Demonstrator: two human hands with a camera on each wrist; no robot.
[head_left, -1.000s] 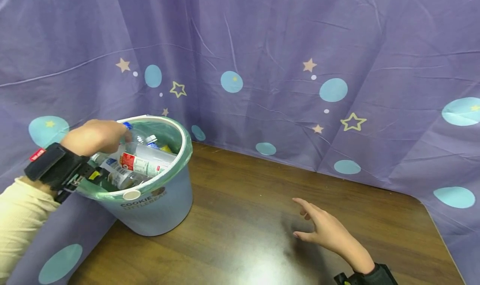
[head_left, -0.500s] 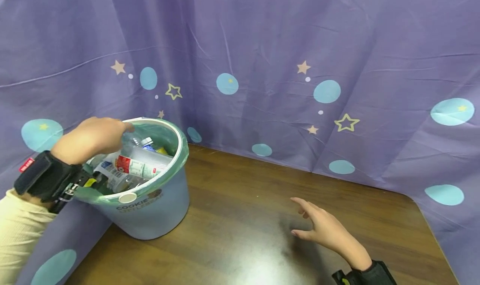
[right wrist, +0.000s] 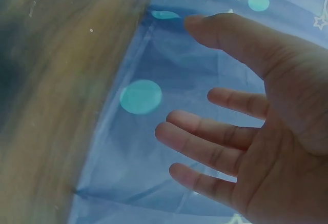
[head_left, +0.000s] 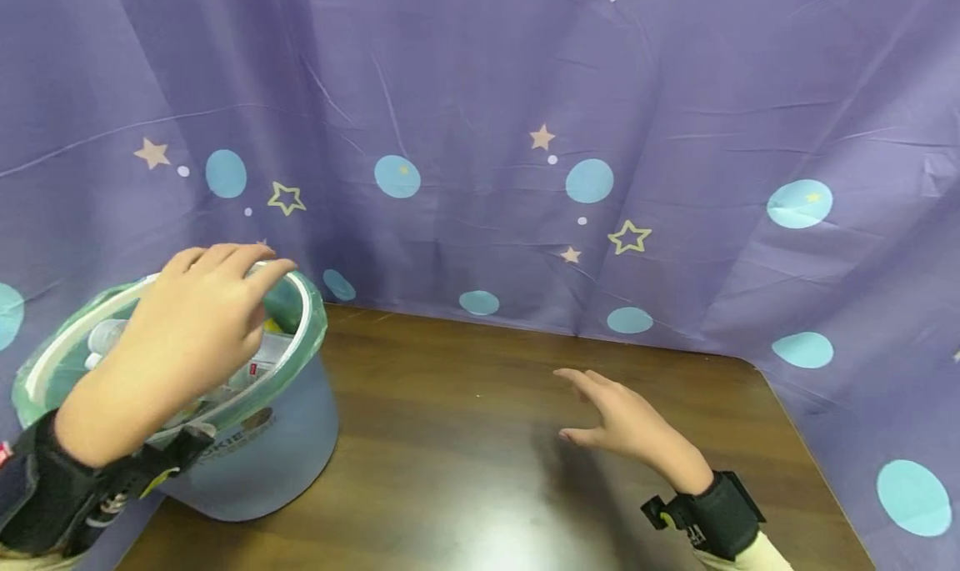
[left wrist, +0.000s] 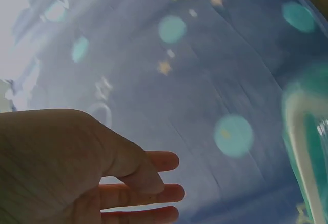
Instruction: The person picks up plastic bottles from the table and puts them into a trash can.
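Observation:
My left hand [head_left: 198,317] is raised over the bucket, its fingers loosely extended and holding nothing. The blue bucket [head_left: 288,450] stands at the table's left side, with a green plastic liner [head_left: 315,325] folded over its white rim. Inside it lie plastic bottles [head_left: 108,335], partly hidden by the hand and forearm. In the left wrist view the fingers [left wrist: 154,196] show nothing between them, and the bucket's rim lies to their right. My right hand [head_left: 630,421] hovers above the table on the right, fingers apart; its palm [right wrist: 287,167] shows bare in the right wrist view.
A brown wooden table [head_left: 435,471] spreads beneath both hands. Behind it and at the sides hangs a purple curtain [head_left: 465,121] with stars and blue ovals. The table's right edge slopes down past the right hand.
My left hand has come up out of the bucket, away from the blue-capped bottle, and its fingers have spread. The view has turned rightward; the right hand keeps its pose.

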